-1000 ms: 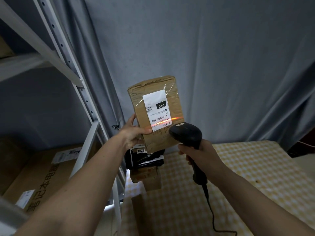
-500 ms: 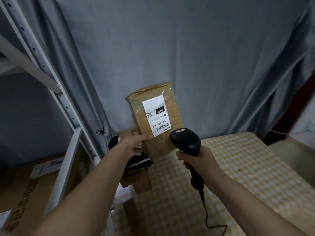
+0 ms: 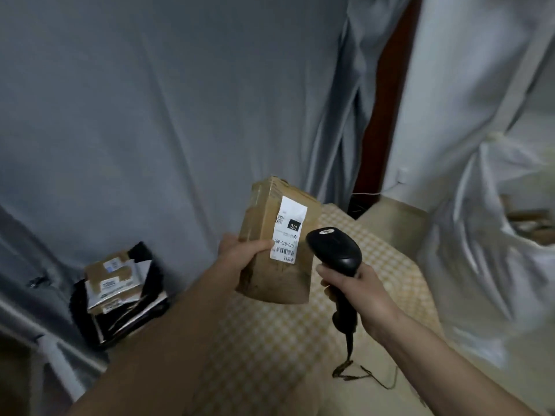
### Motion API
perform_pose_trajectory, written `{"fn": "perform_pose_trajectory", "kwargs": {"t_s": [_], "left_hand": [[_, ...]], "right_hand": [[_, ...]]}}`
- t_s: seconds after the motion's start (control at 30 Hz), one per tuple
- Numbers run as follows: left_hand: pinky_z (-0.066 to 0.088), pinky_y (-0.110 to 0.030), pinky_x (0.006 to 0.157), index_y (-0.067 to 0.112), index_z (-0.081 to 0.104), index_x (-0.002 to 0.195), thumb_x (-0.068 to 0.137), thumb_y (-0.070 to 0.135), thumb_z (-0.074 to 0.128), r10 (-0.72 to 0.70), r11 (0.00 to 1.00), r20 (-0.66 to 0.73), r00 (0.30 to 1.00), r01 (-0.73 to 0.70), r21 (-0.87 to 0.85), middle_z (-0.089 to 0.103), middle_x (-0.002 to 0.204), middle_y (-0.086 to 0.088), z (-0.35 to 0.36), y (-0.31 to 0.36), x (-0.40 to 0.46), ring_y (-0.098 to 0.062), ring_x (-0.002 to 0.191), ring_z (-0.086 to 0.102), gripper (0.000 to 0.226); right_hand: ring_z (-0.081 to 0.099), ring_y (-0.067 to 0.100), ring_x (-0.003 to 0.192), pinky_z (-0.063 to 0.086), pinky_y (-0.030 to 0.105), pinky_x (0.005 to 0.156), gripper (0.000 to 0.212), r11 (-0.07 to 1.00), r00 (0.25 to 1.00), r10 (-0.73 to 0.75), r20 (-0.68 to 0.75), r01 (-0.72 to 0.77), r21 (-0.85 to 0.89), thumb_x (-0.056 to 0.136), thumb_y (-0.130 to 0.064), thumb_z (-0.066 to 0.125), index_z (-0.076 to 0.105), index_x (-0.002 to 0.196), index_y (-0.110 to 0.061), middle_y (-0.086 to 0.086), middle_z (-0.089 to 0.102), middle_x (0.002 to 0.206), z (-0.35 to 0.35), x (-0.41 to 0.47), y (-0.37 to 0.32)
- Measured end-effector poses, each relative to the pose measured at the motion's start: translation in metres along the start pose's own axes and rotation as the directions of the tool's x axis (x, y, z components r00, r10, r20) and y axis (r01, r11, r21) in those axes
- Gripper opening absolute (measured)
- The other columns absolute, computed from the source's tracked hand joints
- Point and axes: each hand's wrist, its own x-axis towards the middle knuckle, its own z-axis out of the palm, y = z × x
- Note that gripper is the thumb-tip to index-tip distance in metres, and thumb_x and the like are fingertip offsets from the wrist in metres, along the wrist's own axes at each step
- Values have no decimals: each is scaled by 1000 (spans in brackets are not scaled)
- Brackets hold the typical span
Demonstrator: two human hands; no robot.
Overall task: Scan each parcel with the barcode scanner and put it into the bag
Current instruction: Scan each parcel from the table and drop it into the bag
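Now red scan line gone from label (image 3: 287, 232); left hand (image 3: 240, 256) grips parcel (image 3: 277, 244), swung rightward toward white bag (image 3: 492, 235). Right hand (image 3: 357, 291) clasps scanner (image 3: 335, 252). Scan probably done; bagging next. More parcels (image 3: 115, 285) wait at left.

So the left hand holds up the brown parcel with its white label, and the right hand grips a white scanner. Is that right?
Not quite: the head view shows the scanner is black, not white. The rest holds: the left hand holds up the brown parcel with its white label, and the right hand grips the scanner.
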Motion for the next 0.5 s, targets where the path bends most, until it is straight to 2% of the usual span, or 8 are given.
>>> {"fn": "perform_pose_trajectory", "kwargs": {"t_s": [0.03, 0.1, 0.2, 0.23, 0.33, 0.4, 0.5], "left_hand": [[59, -38, 76, 9, 72, 91, 56, 21, 91, 7, 1000, 32, 999, -7, 9, 74, 86, -9, 24, 0, -4, -25, 81, 72, 42], [59, -36, 76, 9, 73, 95, 54, 23, 91, 24, 999, 89, 996, -28, 39, 75, 88, -9, 71, -1, -12, -24, 80, 72, 47], [57, -32, 70, 12, 66, 106, 37, 39, 89, 23, 996, 159, 987, -36, 86, 73, 94, -4, 141, -4, -29, -20, 83, 71, 77], [56, -32, 70, 12, 63, 109, 38, 40, 89, 23, 995, 180, 983, -40, 96, 72, 97, -4, 164, -5, -37, -20, 84, 70, 80], [55, -35, 77, 14, 53, 111, 54, 28, 91, 38, 990, 197, 980, -63, 125, 66, 101, -2, 228, -13, -62, -20, 90, 66, 70], [55, -40, 85, 18, 50, 109, 54, 26, 92, 55, 984, 207, 977, -89, 155, 63, 102, 0, 267, -20, -75, -21, 93, 64, 69], [55, -43, 87, 21, 47, 109, 53, 28, 91, 50, 972, 250, 967, -104, 210, 62, 103, 0, 314, -30, -91, -22, 96, 63, 72]], "right_hand": [[52, 12, 55, 43, 18, 49, 6, 1000, 999, 17, -39, -17, 10, 84, -9, 70, 65, 84, -6, 6, 59, 67, -20, -5, -1], [51, 13, 55, 44, 19, 51, 6, 999, 992, 41, -118, -38, 30, 84, -9, 70, 64, 82, -6, 7, 57, 66, -62, -17, -2], [52, 17, 58, 45, 28, 59, 8, 997, 971, 67, -230, -55, 58, 83, -8, 70, 64, 80, -7, 8, 58, 66, -124, -38, -1], [52, 18, 58, 45, 30, 60, 7, 996, 962, 73, -261, -60, 58, 83, -8, 70, 64, 80, -7, 8, 58, 66, -144, -45, 0], [51, 18, 58, 45, 29, 60, 6, 994, 935, 101, -339, -82, 71, 83, -7, 69, 64, 84, -5, 8, 59, 68, -197, -67, 3], [51, 18, 59, 45, 28, 61, 6, 992, 917, 116, -381, -90, 84, 83, -6, 69, 64, 86, -3, 9, 58, 69, -229, -79, 5], [50, 18, 59, 43, 28, 60, 5, 989, 887, 134, -442, -96, 108, 84, -4, 67, 63, 87, -2, 10, 57, 69, -268, -91, 7]]}}
